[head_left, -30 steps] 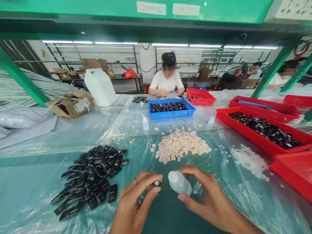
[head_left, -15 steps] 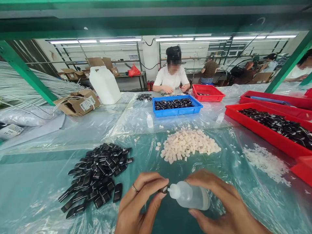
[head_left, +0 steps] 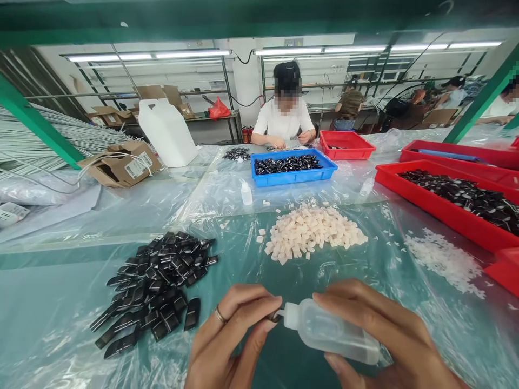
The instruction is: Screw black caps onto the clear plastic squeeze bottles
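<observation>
Between the thumb and fingertips of my left hand [head_left: 231, 337] is a small black plastic piece [head_left: 275, 316], mostly covered by the fingers. My right hand [head_left: 389, 329] grips a translucent squeeze bottle [head_left: 334, 330] lying nearly on its side, a little clear liquid inside. Its thin nozzle points left and meets the black piece; whether it touches or goes in, I cannot tell. To the left lies a heap of black plastic pieces [head_left: 162, 286]. Beyond my hands is a pile of small cream-coloured blocks [head_left: 314, 233].
Small translucent white bits [head_left: 444, 259] lie at right beside a red tray [head_left: 438, 208] of black pieces. A blue tray [head_left: 294, 178], a small white bottle [head_left: 246, 194] and a white jug [head_left: 168, 132] stand farther back. A co-worker [head_left: 284, 119] sits opposite. A green beam [head_left: 259, 27] crosses overhead.
The bottle has swung to show more of its side, its base moving right and down with my right hand. My left hand stays almost in place. The view has tipped slightly downward.
</observation>
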Demonstrator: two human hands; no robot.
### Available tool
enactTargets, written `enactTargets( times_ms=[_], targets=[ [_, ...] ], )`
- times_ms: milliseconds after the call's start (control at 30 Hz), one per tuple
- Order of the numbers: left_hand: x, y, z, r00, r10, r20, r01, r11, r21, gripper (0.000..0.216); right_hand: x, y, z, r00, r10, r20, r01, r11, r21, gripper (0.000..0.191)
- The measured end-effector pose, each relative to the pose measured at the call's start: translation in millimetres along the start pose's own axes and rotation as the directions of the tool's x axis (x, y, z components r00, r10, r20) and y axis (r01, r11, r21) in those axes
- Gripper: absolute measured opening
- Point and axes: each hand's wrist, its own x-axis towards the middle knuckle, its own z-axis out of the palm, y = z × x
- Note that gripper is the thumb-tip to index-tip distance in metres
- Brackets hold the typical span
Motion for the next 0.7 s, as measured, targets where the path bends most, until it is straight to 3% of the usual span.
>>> enactTargets(
  times_ms=[467, 700],
  targets=[
    [-1.1, -0.9, -2.9, 0.999, 0.027, 0.021, -0.027, 0.999, 0.022, 0.022, 2.7, -5.1, 2.1, 0.998, 0.054, -0.045, -0.053, 0.998, 0.041, 0.055],
    [-1.1, 1.6, -4.5, 0.991, -0.109, 0.075, 0.110, 0.994, -0.017, 0.018, 13.7, 1.6, -3.5, 0.986, 0.155, -0.053, -0.141, 0.967, 0.213, 0.046]
  ],
)
